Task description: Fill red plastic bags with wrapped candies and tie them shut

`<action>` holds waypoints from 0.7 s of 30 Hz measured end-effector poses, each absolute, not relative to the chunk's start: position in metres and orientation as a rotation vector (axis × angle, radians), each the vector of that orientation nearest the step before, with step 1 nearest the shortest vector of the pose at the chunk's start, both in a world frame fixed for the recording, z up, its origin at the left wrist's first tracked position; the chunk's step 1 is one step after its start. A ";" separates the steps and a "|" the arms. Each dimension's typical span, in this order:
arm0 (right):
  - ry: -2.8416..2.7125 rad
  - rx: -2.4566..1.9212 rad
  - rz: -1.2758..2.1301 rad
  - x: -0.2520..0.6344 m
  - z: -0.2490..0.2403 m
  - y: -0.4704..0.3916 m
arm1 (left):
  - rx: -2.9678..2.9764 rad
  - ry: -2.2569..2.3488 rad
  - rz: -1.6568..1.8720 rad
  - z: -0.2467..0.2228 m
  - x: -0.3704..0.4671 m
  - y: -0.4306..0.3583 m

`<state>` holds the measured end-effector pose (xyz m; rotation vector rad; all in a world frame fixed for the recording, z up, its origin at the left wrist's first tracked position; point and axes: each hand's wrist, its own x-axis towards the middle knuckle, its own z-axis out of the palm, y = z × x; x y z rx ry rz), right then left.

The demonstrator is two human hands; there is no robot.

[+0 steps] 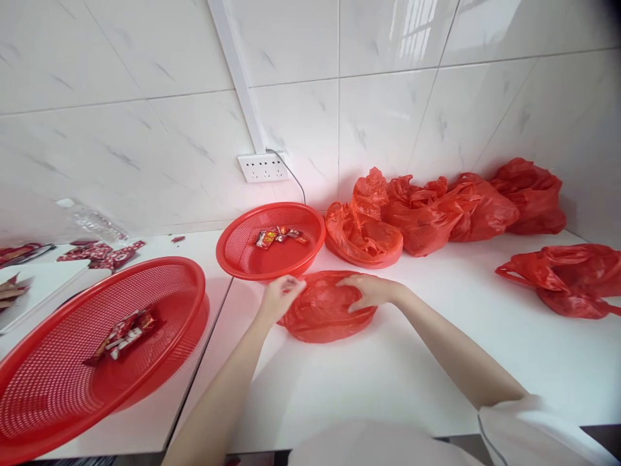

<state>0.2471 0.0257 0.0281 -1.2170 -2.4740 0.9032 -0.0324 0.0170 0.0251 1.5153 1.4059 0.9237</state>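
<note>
A thin red plastic bag (320, 327) lies on the white table in front of me, its mouth spread into a rounded shape. My left hand (281, 296) is at the bag's left rim, fingers curled together and pinching its edge. My right hand (372, 290) reaches over the opposite rim, thumb and fingers apart over the opening. Just behind the bag stands a small red mesh basket (233, 249) with several wrapped snack packets (276, 237) in it.
A large red basket (189, 285) with a few packets (129, 333) is at left. Filled red bags (422, 217) line the wall; another bag (577, 278) lies far right. A plastic bottle (94, 220) and a socket panel (263, 167) are at the back.
</note>
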 end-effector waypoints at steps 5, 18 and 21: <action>-2.106 -1.326 0.894 0.247 0.049 0.037 | 0.508 1.253 0.953 0.042 -0.038 0.029; -1.938 -1.178 0.853 0.233 0.114 0.015 | 0.456 1.113 1.344 0.017 -0.022 0.025; -1.986 -1.163 0.834 0.235 0.113 0.012 | 0.467 1.109 1.349 0.015 -0.021 0.021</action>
